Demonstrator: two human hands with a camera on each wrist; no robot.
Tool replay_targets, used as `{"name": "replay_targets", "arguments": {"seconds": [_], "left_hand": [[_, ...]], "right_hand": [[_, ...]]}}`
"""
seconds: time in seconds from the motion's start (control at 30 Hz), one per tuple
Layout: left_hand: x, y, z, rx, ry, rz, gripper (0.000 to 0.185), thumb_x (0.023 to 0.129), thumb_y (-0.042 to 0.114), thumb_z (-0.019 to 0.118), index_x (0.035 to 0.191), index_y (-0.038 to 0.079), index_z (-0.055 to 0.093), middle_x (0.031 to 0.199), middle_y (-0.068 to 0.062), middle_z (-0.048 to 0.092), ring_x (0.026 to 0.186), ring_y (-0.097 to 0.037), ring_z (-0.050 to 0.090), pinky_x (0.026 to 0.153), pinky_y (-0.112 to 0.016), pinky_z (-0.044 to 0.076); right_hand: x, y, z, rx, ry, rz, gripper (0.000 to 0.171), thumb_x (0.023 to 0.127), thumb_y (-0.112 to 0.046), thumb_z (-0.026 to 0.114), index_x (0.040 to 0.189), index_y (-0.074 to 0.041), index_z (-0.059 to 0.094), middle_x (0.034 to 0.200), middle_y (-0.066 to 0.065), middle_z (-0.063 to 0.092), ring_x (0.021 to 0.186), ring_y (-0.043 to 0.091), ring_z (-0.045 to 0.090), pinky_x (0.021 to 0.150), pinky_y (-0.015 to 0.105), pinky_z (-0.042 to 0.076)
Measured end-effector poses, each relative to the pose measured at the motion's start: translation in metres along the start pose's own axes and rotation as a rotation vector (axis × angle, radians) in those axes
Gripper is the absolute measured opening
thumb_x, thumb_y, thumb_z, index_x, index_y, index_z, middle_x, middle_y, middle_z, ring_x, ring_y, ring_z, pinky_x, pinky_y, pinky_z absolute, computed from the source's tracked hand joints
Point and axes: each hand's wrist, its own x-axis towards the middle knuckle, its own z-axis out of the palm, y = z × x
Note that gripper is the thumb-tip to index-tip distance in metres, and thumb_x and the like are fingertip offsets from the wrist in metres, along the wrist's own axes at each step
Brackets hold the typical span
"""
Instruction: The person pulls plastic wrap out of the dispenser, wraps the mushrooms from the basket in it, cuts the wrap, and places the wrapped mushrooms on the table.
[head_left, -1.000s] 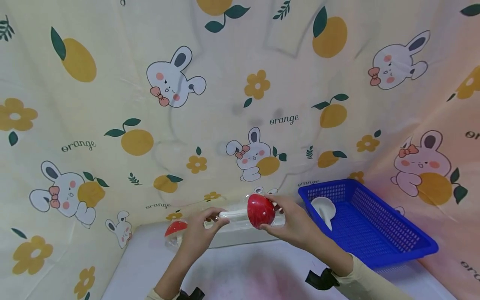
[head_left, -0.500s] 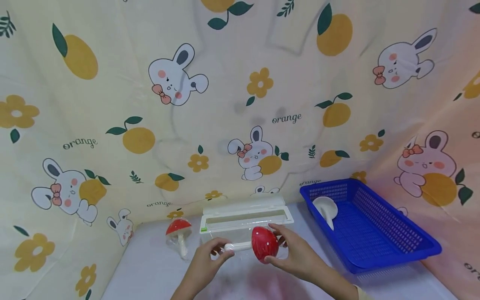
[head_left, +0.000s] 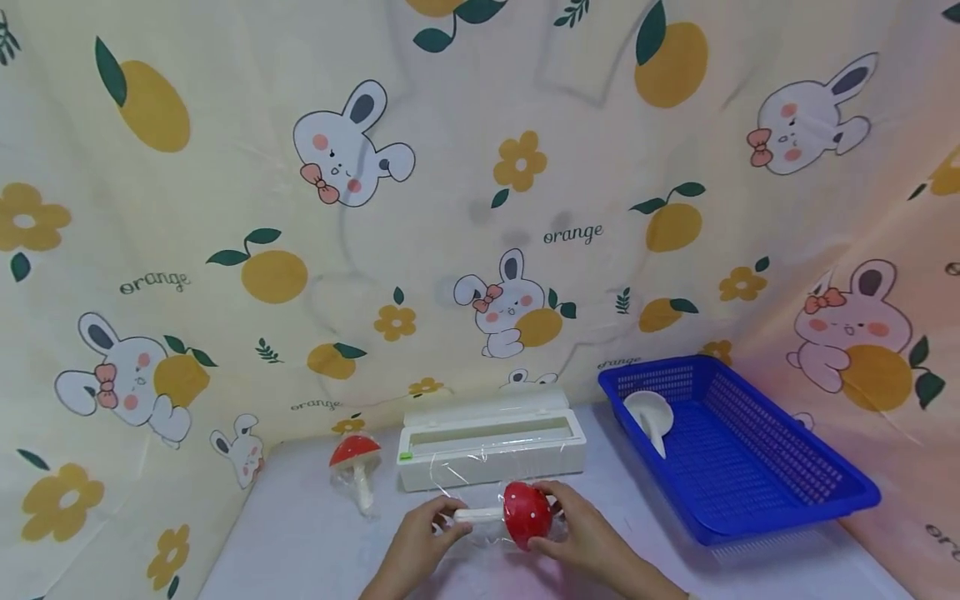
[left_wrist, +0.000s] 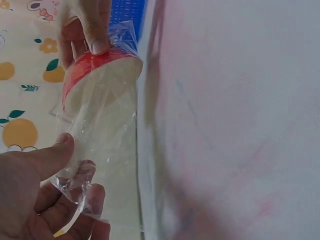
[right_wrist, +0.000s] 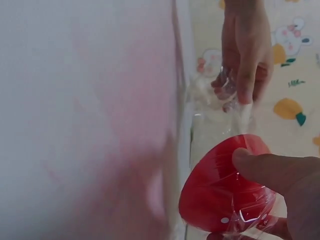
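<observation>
Both hands hold a toy mushroom (head_left: 527,514) with a white-dotted red cap and a white stem, lying sideways above the table. Clear plastic film (left_wrist: 107,115) covers its cap and stem. My left hand (head_left: 422,537) pinches the stem end and some film between thumb and fingers. My right hand (head_left: 588,533) grips the cap, its thumb (right_wrist: 265,170) pressed on the red side. Behind the hands stands a long white cling film dispenser (head_left: 491,465) with its lid raised. A second toy mushroom (head_left: 356,467), wrapped in film, lies to the left of the dispenser.
A blue plastic basket (head_left: 750,500) stands at the right, with a white spoon-like scoop (head_left: 651,417) lying in its left side. A patterned cloth (head_left: 420,250) hangs behind the white table (head_left: 292,533).
Both hands have moved the mushroom down and toward me, from in front of the dispenser to nearer the table's front. The dispenser and the second mushroom now show fully.
</observation>
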Motion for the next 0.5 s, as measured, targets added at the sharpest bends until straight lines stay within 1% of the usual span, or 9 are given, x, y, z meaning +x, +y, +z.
{"name": "replay_targets", "arguments": {"seconds": [0.13,0.23,0.37,0.5], "left_hand": [[0.003,-0.007,0.003,-0.003,-0.005,-0.001,0.023,0.095,0.023,0.083,0.112,0.01,0.077,0.099,0.003,0.075,0.081,-0.003,0.06,0.069,-0.024,0.048],[0.007,-0.012,0.005,-0.004,-0.009,0.004,0.024,0.097,0.024,0.081,0.113,0.007,0.076,0.099,0.002,0.076,0.081,-0.004,0.061,0.069,-0.024,0.05],[0.013,-0.018,0.009,0.001,0.001,0.0,0.026,0.099,0.027,0.078,0.114,0.006,0.076,0.097,0.002,0.075,0.083,-0.005,0.063,0.071,-0.024,0.052],[0.019,-0.022,0.012,0.001,0.019,-0.013,0.031,0.101,0.03,0.076,0.118,0.004,0.075,0.096,0.002,0.073,0.084,-0.007,0.063,0.07,-0.024,0.052]], "right_hand": [[0.004,0.006,0.004,0.02,0.018,-0.026,0.073,0.078,-0.027,0.098,0.139,-0.011,0.061,0.13,0.006,0.059,0.094,0.011,0.066,0.083,0.033,0.061],[0.009,0.01,0.005,0.027,0.006,-0.033,0.072,0.079,-0.026,0.098,0.14,-0.009,0.061,0.131,0.007,0.059,0.096,0.013,0.067,0.085,0.036,0.062],[0.014,0.015,0.006,0.028,-0.025,0.015,0.077,0.082,-0.032,0.096,0.144,-0.009,0.056,0.128,0.005,0.063,0.102,0.015,0.065,0.088,0.038,0.061],[0.018,0.018,0.006,0.03,-0.009,0.033,0.078,0.084,-0.035,0.094,0.146,-0.009,0.055,0.125,0.005,0.066,0.103,0.018,0.065,0.088,0.04,0.06]]}}
